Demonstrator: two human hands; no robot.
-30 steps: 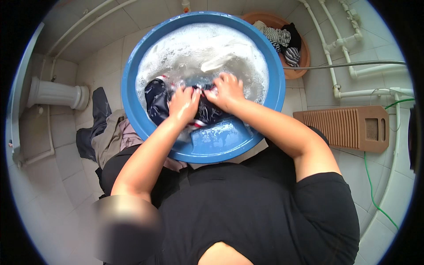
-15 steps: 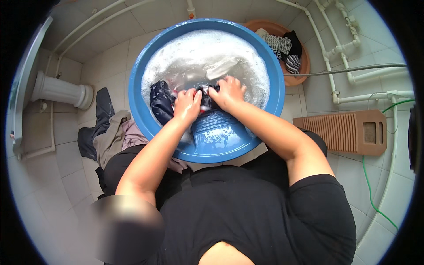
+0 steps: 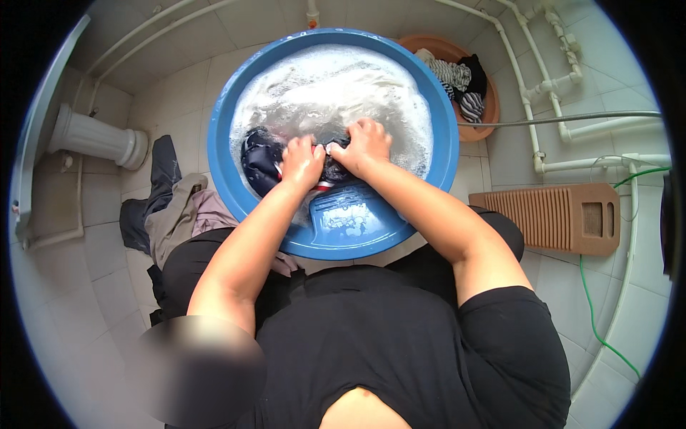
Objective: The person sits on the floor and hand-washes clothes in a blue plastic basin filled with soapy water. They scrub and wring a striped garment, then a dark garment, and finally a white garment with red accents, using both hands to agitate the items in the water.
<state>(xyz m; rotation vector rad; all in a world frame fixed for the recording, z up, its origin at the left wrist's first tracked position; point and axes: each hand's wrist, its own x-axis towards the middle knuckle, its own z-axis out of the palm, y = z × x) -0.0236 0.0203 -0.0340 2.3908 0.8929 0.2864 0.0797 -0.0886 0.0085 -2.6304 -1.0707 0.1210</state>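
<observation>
Inside a round blue washtub (image 3: pixel 223 168) full of foamy water (image 3: pixel 336 79), a wet dark garment (image 3: pixel 261 161) with red and white trim lies bunched at the near side. My left hand (image 3: pixel 301 163) grips it with curled fingers left of the middle. Close beside it, my right hand (image 3: pixel 366 146) closes on the same cloth. The tub's ridged blue washboard (image 3: pixel 350 218) slopes up toward me, just below both hands. Part of the garment is under water and behind my fingers.
An orange basin (image 3: pixel 489 118) with striped and dark laundry stands behind at the right. A brown washboard (image 3: pixel 554 214) lies on the right, near white pipes (image 3: pixel 532 132) and a green hose (image 3: pixel 593 314). Clothes (image 3: pixel 171 214) are heaped at the left near a white pedestal (image 3: pixel 96 139).
Both hands have shifted slightly with the garment, and its red and white trim now shows below them. The foam has spread and swirled over the water.
</observation>
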